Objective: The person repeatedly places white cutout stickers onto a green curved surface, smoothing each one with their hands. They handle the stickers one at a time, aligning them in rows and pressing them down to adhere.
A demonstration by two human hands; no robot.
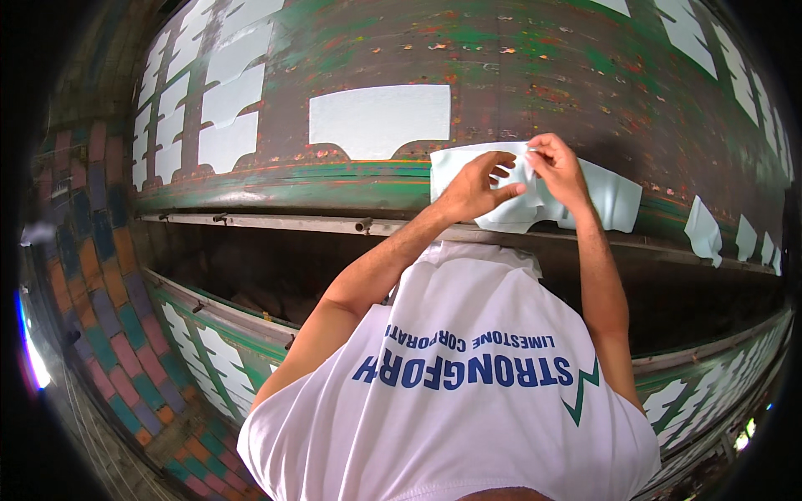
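White fabric piece (539, 194) lies, in the head view, at the near edge of a long brown-and-green counter (518, 67), directly before the person, its near side draping down toward a metal rail (276, 222). Over its left part, the left hand (478, 185) is loosely spread, fingers curved and gripping nothing visible. Near the far edge, the right hand (558, 167) has thumb and fingertips drawn together; whether cloth is pinched between them I cannot tell.

Just left, a flat panel (380, 121) with notched near corners lies apart; farther left, pale pieces (230, 142) sit in close columns. More pieces (742, 77) lie at the far right, and a small piece (703, 231) hangs over the near edge at right.

Judging from this layout, many pieces are already spread flat, while the one under the hands is not yet smooth, a fold standing up. How much remains beyond it cannot be told.
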